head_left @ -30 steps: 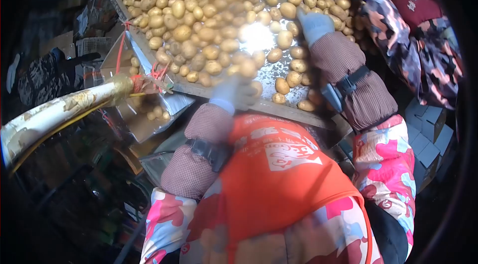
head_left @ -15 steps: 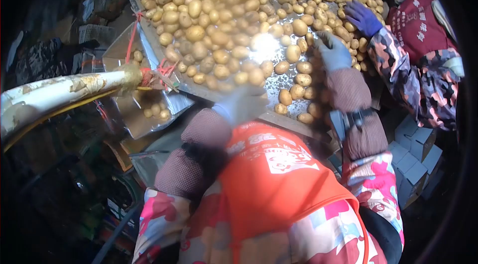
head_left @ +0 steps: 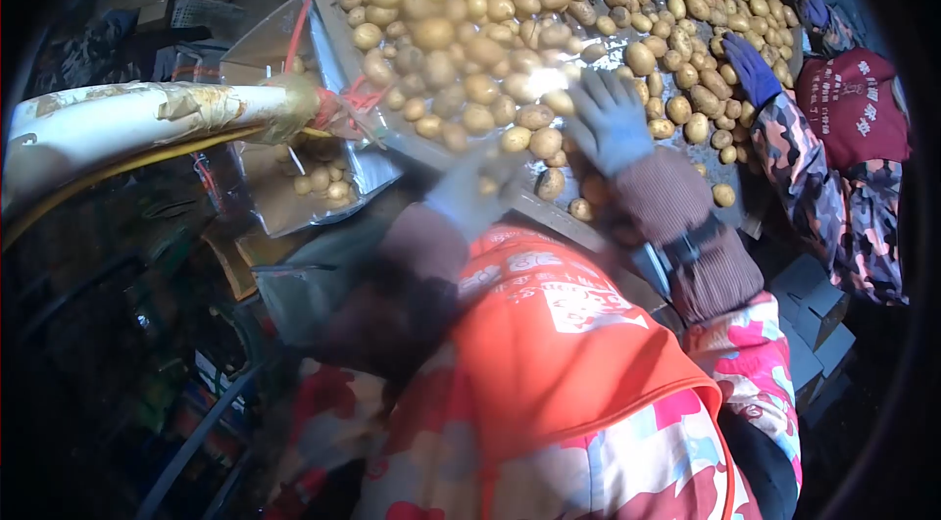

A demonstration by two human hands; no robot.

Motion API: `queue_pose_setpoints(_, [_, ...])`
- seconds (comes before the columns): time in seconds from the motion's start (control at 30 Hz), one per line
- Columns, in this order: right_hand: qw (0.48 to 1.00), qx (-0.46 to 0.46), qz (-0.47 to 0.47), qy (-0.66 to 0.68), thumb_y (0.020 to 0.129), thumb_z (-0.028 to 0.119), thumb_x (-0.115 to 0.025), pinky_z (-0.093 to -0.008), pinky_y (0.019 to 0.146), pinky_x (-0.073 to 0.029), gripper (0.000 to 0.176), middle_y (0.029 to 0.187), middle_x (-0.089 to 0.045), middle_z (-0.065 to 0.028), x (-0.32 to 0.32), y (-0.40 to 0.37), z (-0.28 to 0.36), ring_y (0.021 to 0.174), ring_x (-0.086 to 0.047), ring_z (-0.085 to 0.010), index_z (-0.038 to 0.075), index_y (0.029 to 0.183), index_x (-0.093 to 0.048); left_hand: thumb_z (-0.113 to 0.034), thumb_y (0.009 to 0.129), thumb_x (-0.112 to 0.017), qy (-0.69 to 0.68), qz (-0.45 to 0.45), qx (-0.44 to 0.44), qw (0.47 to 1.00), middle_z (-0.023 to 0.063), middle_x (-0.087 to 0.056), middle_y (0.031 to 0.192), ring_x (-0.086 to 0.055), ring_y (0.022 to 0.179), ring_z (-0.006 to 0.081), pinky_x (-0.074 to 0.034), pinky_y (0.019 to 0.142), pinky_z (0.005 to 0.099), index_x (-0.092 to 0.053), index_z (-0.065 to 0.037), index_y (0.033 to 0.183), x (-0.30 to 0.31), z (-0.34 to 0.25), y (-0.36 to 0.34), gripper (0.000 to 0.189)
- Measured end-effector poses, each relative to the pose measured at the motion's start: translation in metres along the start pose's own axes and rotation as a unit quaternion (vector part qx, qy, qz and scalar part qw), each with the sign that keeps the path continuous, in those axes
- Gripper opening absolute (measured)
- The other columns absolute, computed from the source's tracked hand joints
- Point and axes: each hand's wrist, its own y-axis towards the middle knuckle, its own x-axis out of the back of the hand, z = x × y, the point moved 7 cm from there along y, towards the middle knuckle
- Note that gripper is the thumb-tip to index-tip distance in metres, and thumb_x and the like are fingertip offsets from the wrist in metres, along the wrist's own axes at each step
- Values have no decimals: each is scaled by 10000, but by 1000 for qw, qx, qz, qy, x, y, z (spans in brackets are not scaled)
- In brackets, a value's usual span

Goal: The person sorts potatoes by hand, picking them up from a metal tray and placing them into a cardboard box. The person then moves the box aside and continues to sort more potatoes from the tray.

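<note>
Right hand (head_left: pixel 608 123): gloved, open, palm down. The fingers (head_left: pixel 588 89) are spread and extended away from the body, lying flat on the potatoes (head_left: pixel 470 40) at the near edge of the pile. Nothing is gripped. The wrist is straight. The forearm, in a ribbed brown sleeve with a dark strap around it, runs back and to the right toward the body.

Left hand (head_left: pixel 472 192): gloved, raised just above the near rim of the sorting table (head_left: pixel 737 155), to the left of the right hand and closer to the body. It is motion-blurred; open or closed cannot be told.

The potatoes cover the table ahead of both hands; a few loose ones lie between the two hands. A side tray (head_left: pixel 284 211) holding several potatoes sits left of the left hand, under a white pipe (head_left: pixel 147 118).

A co-worker's hand (head_left: pixel 753 69), in a purple glove, rests on the potatoes to the right of the right hand, apart from it
</note>
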Motion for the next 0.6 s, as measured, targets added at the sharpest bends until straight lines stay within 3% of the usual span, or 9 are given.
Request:
queue_pose_setpoints(0.07, [995, 55, 77, -22, 851, 323, -687, -539, 1053, -435, 411, 1338, -608, -156, 25, -34, 2, 1239, -553, -380, 99, 1195, -688, -230, 1024, -621, 67, -5, -47, 997, 97, -676, 1025, -638, 939, 185, -542, 844, 303, -644, -26, 1024, 10, -30, -10, 206])
queue_pose_setpoints(0.1, [989, 25, 134, 55, 865, 320, -686, -517, 1042, -451, 393, 1314, -624, -160, 33, -29, -4, 1221, -568, -378, 97, 1189, -692, -205, 1036, -601, 55, 1, -75, 996, 88, -662, 939, -626, 863, 163, -529, 788, 284, -634, -30, 983, 17, -35, -10, 186])
queue_pose_setpoints(0.17, [918, -112, 253, 283, 896, 318, -679, -473, 1018, -485, 365, 1267, -651, -174, 61, -8, -19, 1183, -600, -377, 91, 1182, -699, -359, 1078, -511, -41, -74, 93, 992, 65, -618, 794, -577, 714, 143, -471, 641, 270, -627, -20, 889, 43, -18, -9, 405])
queue_pose_setpoints(0.27, [968, -165, 60, 178, 948, 324, -647, -433, 978, -519, 387, 1228, -680, -190, 14, 33, -40, 1102, -648, -376, 86, 1252, -670, -422, 1043, -559, -147, -183, 178, 956, 59, -628, 775, -577, 674, 138, -445, 591, 269, -670, -9, 965, 36, -27, -6, 435])
queue_pose_setpoints(0.33, [976, -130, -72, 161, 934, 308, -640, -453, 991, -508, 400, 1223, -684, -170, 0, 67, -34, 1089, -648, -377, 105, 1279, -663, -480, 1021, -575, -22, -207, 199, 958, 55, -628, 751, -579, 656, 135, -421, 553, 271, -685, -30, 1006, 44, -21, 1, 464])
queue_pose_setpoints(0.43, [994, -43, -91, -33, 898, 286, -635, -507, 960, -487, 432, 1190, -678, -149, 4, 60, 1, 1070, -640, -374, 153, 1308, -657, -508, 1007, -586, 63, -198, 216, 954, 56, -633, 720, -587, 647, 132, -399, 514, 265, -692, -51, 1031, 38, -40, -4, 470])
queue_pose_setpoints(0.5, [992, -75, 97, 39, 860, 285, -643, -529, 919, -474, 432, 1146, -663, -137, 32, 47, -26, 1054, -628, -372, 171, 1276, -669, -493, 1013, -566, 73, -183, 235, 952, 80, -663, 816, -599, 648, 146, -425, 527, 280, -703, -57, 1069, 35, -41, -2, 460])
queue_pose_setpoints(0.57, [996, -77, 43, -24, 829, 261, -660, -523, 863, -465, 373, 1062, -648, -111, 37, 10, -50, 989, -623, -357, 184, 1194, -681, -463, 1030, -526, 79, -174, 276, 942, 126, -718, 1024, -617, 650, 177, -489, 573, 316, -723, -59, 1139, 42, -32, 1, 462])
queue_pose_setpoints(0.6, [995, -81, 15, -55, 814, 248, -669, -520, 835, -460, 344, 1021, -640, -99, 41, -7, -60, 957, -621, -349, 190, 1153, -687, -458, 1031, -525, 87, -168, 288, 939, 126, -719, 1027, -619, 652, 178, -492, 574, 318, -723, -63, 1148, 44, -29, 2, 457])
